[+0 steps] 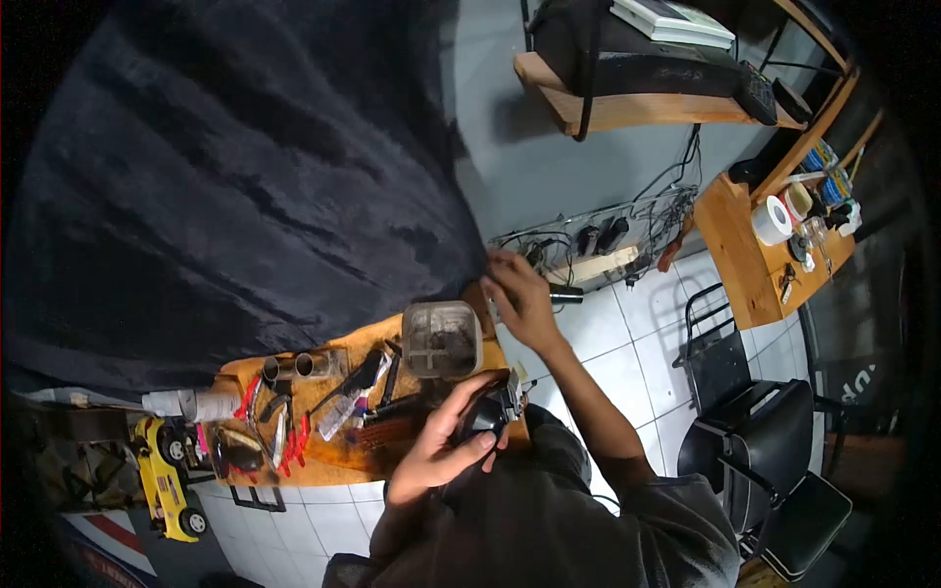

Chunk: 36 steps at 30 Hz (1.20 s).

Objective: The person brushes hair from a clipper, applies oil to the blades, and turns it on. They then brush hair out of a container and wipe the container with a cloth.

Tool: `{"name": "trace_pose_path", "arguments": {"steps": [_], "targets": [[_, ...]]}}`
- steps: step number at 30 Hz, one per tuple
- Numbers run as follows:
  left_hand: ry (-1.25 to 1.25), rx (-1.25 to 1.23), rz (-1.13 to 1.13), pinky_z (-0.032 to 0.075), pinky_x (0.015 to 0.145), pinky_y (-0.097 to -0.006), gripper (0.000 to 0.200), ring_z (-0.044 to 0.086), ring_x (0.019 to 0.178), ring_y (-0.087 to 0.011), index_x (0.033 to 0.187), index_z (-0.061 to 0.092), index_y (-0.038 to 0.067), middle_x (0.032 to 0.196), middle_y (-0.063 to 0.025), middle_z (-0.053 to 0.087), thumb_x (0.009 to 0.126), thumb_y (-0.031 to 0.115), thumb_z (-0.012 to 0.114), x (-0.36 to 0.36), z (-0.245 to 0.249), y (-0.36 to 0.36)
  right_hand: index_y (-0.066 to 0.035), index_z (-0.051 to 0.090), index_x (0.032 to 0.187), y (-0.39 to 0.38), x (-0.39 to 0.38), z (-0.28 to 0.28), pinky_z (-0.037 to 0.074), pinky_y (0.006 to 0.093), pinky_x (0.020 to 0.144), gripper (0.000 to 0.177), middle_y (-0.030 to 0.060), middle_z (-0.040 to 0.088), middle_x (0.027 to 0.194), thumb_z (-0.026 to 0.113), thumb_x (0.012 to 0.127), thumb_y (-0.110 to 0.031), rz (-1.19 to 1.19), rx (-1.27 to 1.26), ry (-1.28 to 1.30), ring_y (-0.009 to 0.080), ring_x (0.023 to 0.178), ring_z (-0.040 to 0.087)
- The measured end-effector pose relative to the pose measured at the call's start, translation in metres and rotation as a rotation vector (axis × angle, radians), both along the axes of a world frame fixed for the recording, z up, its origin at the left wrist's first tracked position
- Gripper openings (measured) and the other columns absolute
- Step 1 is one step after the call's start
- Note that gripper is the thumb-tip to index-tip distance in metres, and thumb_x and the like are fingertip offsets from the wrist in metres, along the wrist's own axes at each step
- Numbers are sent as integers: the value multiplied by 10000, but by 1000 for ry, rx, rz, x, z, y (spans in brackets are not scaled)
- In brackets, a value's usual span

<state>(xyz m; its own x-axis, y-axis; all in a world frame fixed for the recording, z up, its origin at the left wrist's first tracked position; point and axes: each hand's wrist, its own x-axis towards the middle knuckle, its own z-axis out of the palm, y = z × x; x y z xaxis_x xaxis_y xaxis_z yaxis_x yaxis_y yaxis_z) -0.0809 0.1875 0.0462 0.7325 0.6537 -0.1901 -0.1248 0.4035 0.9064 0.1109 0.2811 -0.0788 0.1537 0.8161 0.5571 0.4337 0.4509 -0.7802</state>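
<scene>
Left hand [443,443]: gripping black hair clipper [480,416], blade-end rightward; right hand [525,302] (grip: cannot tell): hovering farther forward, beside plastic container [423,357].

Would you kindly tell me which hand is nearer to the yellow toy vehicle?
Left. The left hand, holding a black clipper-like tool, is right of the yellow toy vehicle in view; the right hand is farther right, by the dark cloth's edge.
</scene>
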Motion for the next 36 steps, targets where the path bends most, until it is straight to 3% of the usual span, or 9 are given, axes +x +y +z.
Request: {"name": "trace_pose_path", "arguments": {"steps": [3,7,10,11,17,20,24,28,36], "targets": [[42,-2,-76,497,597,-278,640,553,830,-181,1415,248,16,1041,-149,523,889,170,579,2,-2,7,24,630,974,-4,-14,-2,455,350,839,156,182,554,1088,646,835,-43,43,-38,87,299,971,586],[42,-6,-83,480,587,-252,591,533,810,-134,1419,262,14,1001,-119,531,909,98,547,11,-2,11,25,547,855,12,-19,-19,439,321,751,104,141,473,1021,637,832,-21,52,-2,-29,281,897,522],[38,-17,-61,472,580,-240,563,522,808,-117,1419,273,11,1017,-101,523,922,70,531,16,1,14,21,539,888,19,-18,-24,438,318,719,110,152,481,989,627,825,-2,247,-54,25,285,846,518],[41,-21,-53,473,580,-241,560,522,812,-119,1418,273,10,1021,-99,521,924,73,530,18,2,16,21,555,1082,20,-16,-22,472,328,731,255,172,532,1003,602,832,34,338,-149,44,307,869,589],[26,-79,-15,476,577,-244,528,526,822,-132,1405,293,27,1036,-94,514,934,99,520,28,7,26,-16,578,1086,23,-10,-18,482,331,667,236,167,607,816,618,854,-31,291,-37,268,257,750,634],[63,-96,-7,481,579,-247,519,533,823,-135,1403,296,40,1044,-94,513,938,109,515,32,8,29,-26,592,1053,29,0,-15,478,327,646,214,153,608,783,637,862,-113,290,-190,103,238,730,631],[40,-240,171,506,597,-271,498,560,842,-154,1400,300,84,1075,-87,518,955,164,508,42,5,26,-20,600,1010,43,-9,-14,480,332,639,244,122,580,856,675,828,-164,159,-168,181,241,709,602],[11,-364,323,544,642,-325,489,578,874,-184,1390,289,133,1135,-83,498,970,259,507,56,5,32,-34,557,1125,51,-19,-16,484,356,676,393,130,551,945,716,780,-134,80,-154,140,261,759,589],[-104,-363,370,564,736,-416,479,582,922,-247,1394,260,148,1175,-116,475,984,286,466,60,9,50,-52,539,1214,68,-6,-7,481,332,675,596,113,569,950,754,659,-9,278,-268,112,229,747,576]]}}
